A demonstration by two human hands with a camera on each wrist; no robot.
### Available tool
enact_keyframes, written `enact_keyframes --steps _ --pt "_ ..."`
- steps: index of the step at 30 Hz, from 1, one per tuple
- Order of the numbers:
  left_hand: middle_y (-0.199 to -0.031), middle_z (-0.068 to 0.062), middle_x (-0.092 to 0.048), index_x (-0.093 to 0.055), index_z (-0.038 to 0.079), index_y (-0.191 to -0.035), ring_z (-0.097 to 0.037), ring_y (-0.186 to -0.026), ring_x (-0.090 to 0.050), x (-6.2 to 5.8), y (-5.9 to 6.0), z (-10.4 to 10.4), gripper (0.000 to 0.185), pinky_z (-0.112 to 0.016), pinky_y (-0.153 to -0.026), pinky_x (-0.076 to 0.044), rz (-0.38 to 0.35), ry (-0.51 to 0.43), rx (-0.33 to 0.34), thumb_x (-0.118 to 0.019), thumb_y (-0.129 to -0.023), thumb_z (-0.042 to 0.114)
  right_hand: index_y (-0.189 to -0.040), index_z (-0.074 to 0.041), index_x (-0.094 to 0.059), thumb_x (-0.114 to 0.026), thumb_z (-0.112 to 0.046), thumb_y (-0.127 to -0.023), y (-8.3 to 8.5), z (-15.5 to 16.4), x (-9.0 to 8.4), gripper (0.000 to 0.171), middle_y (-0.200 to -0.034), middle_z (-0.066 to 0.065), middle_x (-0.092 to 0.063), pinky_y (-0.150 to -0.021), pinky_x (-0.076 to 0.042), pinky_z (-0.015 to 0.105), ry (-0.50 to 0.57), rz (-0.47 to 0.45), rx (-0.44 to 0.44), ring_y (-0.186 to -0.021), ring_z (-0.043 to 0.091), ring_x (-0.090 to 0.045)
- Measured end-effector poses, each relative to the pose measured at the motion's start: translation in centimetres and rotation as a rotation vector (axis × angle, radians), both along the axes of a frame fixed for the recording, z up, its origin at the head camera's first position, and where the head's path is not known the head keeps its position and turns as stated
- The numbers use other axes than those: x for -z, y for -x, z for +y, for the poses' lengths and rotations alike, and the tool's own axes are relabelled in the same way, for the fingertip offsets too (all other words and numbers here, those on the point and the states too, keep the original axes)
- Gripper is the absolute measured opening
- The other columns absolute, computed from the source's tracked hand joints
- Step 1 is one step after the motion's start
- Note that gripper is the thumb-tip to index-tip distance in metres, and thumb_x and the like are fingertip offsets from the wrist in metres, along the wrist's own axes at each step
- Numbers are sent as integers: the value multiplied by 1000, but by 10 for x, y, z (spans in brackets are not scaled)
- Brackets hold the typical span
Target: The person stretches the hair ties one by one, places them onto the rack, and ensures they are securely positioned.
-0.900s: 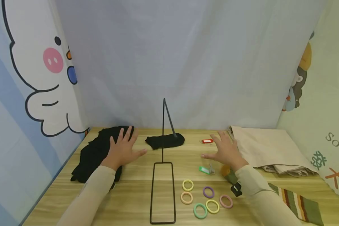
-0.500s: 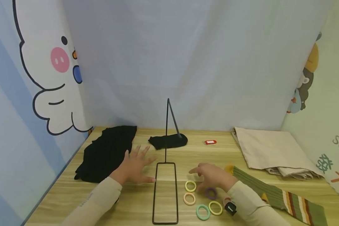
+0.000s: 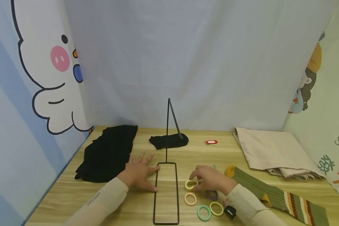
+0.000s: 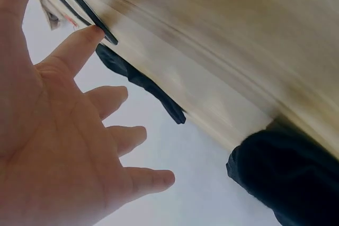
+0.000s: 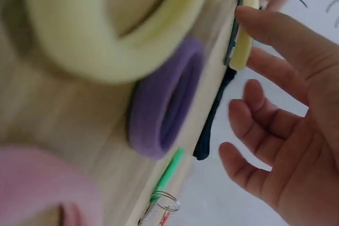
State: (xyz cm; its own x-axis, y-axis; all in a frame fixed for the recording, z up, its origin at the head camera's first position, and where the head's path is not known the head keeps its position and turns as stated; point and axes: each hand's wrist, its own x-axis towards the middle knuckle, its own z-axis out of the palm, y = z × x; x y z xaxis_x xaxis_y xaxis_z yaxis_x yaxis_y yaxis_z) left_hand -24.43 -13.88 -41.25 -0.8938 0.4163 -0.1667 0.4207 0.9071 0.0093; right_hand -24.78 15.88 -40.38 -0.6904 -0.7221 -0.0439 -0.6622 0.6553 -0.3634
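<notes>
My right hand [image 3: 210, 179] pinches a yellow hair tie [image 3: 190, 187] between thumb and index finger; in the right wrist view the tie [image 5: 245, 38] stands tilted on edge, and the other fingers are loosely bent. With fingers spread, my left hand [image 3: 139, 173] has its thumb and index fingertip right at the left side of the black wire stand's base [image 3: 178, 196]. Around the right hand lie more hair ties: a peach one [image 3: 190, 203], a green one [image 3: 204, 218], another yellow one [image 3: 221, 213] and a purple one [image 5: 140, 125], partly hidden in the head view.
Black cloth [image 3: 108, 153] lies at the left. Behind the stand is a black sock [image 3: 158, 142], with a red key tag [image 3: 211, 142] to its right. A striped green sock [image 3: 265, 188] and folded beige cloth [image 3: 268, 149] occupy the right side. A grey curtain [image 3: 214, 62] closes the back.
Both hands have come down and inward from above the table. The left reached the wire base. The right moved to the yellow hair tie, pinched it and tilted it.
</notes>
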Motion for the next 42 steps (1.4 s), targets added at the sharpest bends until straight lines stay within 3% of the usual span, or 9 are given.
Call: enact_keyframes --steps 5,10,14,17,20,24,28,33,42 --pt "-156 -6 -14 -41 40 -138 -39 -142 -3 1 0 0 88 -70 -103 -8 -16 2 -9 -57 -62 80 -107 -16 -66 -74 -25 -79 -18 1 -13 31 -76 -5 -47 -56 -34 18 219 128 11 -67 9 -41" --pt "-156 -6 -15 -40 39 -139 -40 -142 -4 3 1 0 89 -70 -103 -9 -23 -9 -15 -57 -62 80 -104 -12 -67 -70 -28 -82 -41 -11 -42 28 -72 -7 -43 -56 -31 13 578 570 -141 -64 4 -33" --pt "-156 -7 -15 -40 39 -139 -41 -142 -6 2 1 1 89 -70 -103 -10 -16 -8 -14 -57 -62 79 -93 -1 -67 -65 -24 -85 -58 -29 -80 25 -66 -2 -42 -52 -27 12 837 924 -266 -59 5 -30" --pt "-156 -8 -16 -40 38 -139 -41 -142 -6 0 0 1 89 -71 -103 -9 -13 -11 -19 -58 -62 79 -85 4 -65 -67 -18 -84 -65 -42 -109 22 -58 0 -42 -45 -25 11 955 1122 -339 -51 5 -30" --pt "-156 -8 -16 -40 38 -139 -41 -142 -7 -1 0 1 89 -70 -103 -10 -13 -13 -24 -58 -62 79 -83 4 -64 -67 -19 -83 -65 -51 -129 24 -54 -1 -44 -40 -29 13 970 1253 -319 -45 4 -31" --pt "-155 -8 -16 -40 38 -139 -41 -141 -7 0 -1 1 89 -71 -103 -10 -22 -17 -26 -59 -62 78 -88 3 -67 -64 -25 -85 -51 -57 -141 28 -51 -5 -37 -38 -29 19 867 1267 -213 -44 3 -24" --pt "-155 -8 -17 -41 37 -139 -41 -141 -7 -1 -2 2 88 -70 -103 -11 -33 -25 -29 -61 -62 76 -100 1 -65 -61 -27 -87 -26 -60 -139 32 -50 -5 -26 -38 -19 20 769 1159 -120 -45 4 -15" --pt "-155 -8 -18 -42 36 -139 -41 -141 -8 -1 -4 4 87 -70 -103 -11 -45 -27 -27 -62 -64 75 -109 0 -61 -59 -31 -88 -3 -60 -129 38 -51 -2 -27 -40 -17 22 744 1026 -20 -45 6 -16" --pt "-155 -8 -16 -39 37 -140 -41 -142 -6 1 -1 2 89 -71 -102 -10 -54 -13 -29 -58 -63 78 -108 1 -61 -59 -36 -88 5 -43 -105 42 -52 -3 -27 -43 -18 20 736 977 -11 -48 4 -15"
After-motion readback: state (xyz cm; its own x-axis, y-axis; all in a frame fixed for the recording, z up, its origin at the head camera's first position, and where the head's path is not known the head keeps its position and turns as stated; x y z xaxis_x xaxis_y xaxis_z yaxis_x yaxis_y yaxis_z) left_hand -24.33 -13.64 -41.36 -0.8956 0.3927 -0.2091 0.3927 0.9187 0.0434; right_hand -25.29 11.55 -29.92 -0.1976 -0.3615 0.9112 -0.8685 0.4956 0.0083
